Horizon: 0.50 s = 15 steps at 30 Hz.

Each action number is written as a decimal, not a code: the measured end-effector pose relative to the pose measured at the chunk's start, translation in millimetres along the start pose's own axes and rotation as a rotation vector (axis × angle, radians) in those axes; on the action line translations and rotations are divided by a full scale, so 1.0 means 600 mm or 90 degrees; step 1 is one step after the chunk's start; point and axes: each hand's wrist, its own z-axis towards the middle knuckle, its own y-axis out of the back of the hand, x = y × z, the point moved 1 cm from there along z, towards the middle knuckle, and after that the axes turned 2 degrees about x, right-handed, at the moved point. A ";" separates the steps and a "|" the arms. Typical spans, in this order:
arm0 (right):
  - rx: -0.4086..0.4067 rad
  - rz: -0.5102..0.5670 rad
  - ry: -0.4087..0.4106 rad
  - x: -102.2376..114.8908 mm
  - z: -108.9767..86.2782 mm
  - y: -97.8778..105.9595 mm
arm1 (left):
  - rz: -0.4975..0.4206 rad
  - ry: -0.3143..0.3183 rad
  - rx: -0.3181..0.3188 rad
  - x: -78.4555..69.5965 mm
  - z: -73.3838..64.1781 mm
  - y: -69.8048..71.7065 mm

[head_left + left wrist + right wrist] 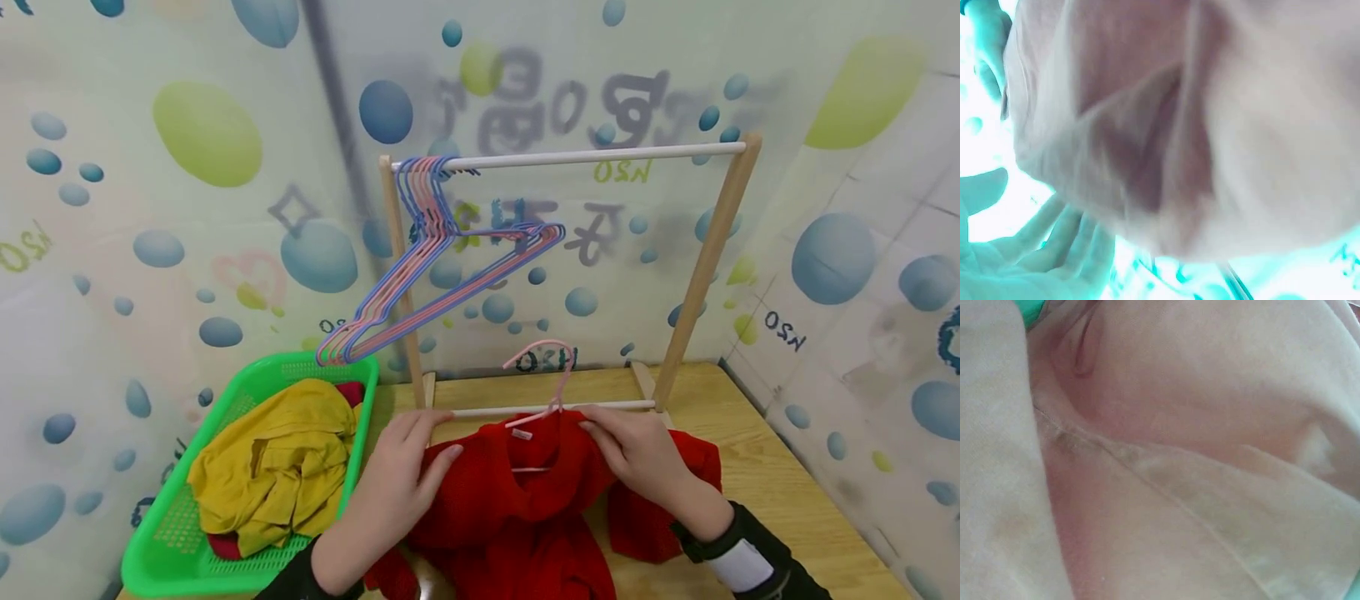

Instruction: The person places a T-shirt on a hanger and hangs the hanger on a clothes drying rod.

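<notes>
Red textured fabric garment (pixel 510 500) over light wooden tabletop (pixel 757 467), pink wire hanger (pixel 562 385) poking through its neckline | left hand (pixel 401 483): fingers loosely straight, thumb apart, at one shoulder | right hand (pixel 648 458): pinching the other, seemingly steadying it

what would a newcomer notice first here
The red fabric garment likely draws the eye first, low centre in the head view, a pink hanger at its neck. Left of it, crumpled yellow cloth lies in a green plastic basket. Above, pink and blue hangers crowd the left end of a white rail.
</notes>
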 end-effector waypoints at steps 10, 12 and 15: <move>-0.013 -0.015 -0.016 -0.009 -0.005 0.000 | 0.041 0.122 0.048 0.037 -0.031 0.043; -0.019 -0.017 -0.018 -0.011 -0.007 0.000 | 0.050 0.152 0.072 0.039 -0.036 0.044; -0.030 -0.018 -0.020 -0.015 -0.009 0.002 | 0.063 0.179 0.096 0.042 -0.041 0.041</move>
